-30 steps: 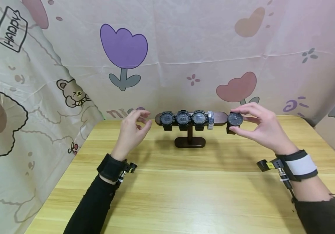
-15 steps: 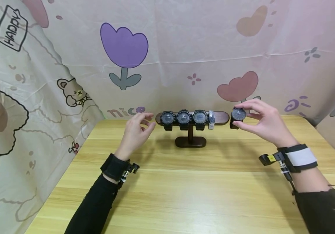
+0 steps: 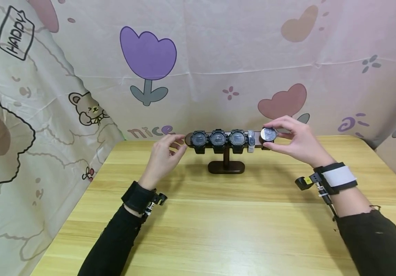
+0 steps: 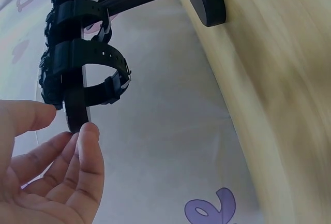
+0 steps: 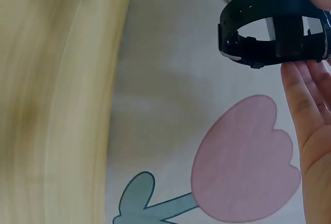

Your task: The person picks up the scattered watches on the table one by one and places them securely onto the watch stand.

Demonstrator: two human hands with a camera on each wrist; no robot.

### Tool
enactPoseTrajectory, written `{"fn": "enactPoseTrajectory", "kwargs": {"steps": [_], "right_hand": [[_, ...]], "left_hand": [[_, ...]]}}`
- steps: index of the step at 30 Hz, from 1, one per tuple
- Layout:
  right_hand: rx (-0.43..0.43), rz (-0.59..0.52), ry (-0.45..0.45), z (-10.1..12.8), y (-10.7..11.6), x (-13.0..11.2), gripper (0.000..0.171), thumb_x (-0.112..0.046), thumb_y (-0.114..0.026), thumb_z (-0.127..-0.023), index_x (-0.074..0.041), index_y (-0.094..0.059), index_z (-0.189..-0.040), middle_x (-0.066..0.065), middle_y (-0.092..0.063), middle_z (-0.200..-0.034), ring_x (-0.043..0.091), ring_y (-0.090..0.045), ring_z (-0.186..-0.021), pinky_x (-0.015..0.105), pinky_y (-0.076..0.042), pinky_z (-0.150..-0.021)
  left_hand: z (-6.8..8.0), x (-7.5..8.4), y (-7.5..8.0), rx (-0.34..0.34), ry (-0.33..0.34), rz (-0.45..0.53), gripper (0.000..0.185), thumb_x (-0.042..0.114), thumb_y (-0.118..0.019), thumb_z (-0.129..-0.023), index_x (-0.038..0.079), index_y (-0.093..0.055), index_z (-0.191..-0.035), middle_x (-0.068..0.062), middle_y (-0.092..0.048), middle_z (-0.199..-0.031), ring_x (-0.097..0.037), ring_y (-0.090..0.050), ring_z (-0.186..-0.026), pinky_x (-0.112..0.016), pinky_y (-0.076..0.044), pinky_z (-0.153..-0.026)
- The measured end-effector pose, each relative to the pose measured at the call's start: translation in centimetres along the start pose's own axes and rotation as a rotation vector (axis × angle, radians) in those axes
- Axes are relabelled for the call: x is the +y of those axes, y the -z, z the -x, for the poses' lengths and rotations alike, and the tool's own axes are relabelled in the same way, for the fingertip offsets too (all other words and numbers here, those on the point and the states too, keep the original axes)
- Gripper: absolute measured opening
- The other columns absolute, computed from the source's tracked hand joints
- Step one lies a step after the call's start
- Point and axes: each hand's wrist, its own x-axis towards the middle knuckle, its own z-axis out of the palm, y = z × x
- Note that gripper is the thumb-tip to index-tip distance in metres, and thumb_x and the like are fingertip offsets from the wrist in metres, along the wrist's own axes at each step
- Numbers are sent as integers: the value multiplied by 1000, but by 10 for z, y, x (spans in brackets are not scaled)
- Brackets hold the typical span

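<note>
A dark brown watch stand (image 3: 226, 167) stands at the back of the table, its crossbar level. Three black watches (image 3: 217, 138) and a silver-grey bracelet-like watch (image 3: 251, 141) hang on the bar. My right hand (image 3: 298, 141) pinches another round-faced black watch (image 3: 268, 134) at the bar's right end, thumb below the face and fingers above. In the right wrist view its closed strap (image 5: 258, 1) loops around the bar. At the opposite end, my left hand (image 3: 163, 156) holds the bar's tip (image 4: 76, 113) between thumb and fingers.
The light wooden table (image 3: 218, 230) stretches toward me. Right behind the stand hangs a pink printed cloth (image 3: 201, 46), and another patterned cloth (image 3: 11, 153) borders the left side. Each wrist wears a black strap with a small camera.
My right hand has moved the watch from just off the bar's right end leftward onto it. My left hand has shifted right to the bar's left tip.
</note>
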Motion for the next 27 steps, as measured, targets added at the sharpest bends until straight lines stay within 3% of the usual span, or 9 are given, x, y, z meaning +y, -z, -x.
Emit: {"fn": "enactPoseTrajectory", "kwargs": {"steps": [12,27], "right_hand": [[-37,-36,-39,-2,-10,2,54,3,-93,-77,-7,-75,-127,10,-68,-126,-5,-63,-116,7,-51,-100],[-36,-47,-32,-1,-13,3,56,3,-94,-77,-12,-76,-128,6,-69,-128,-6,-62,-116,8,-51,-101]], "left_hand": [[1,1,-1,-5,9,-7,30,11,-72,-101,1,-74,-128,-14,-74,-110,-26,-76,-93,-32,-64,-75],[0,1,-3,-13,2,4,31,12,-73,-100,0,-73,-129,-16,-74,-111,-27,-76,-92,-27,-61,-73]]}}
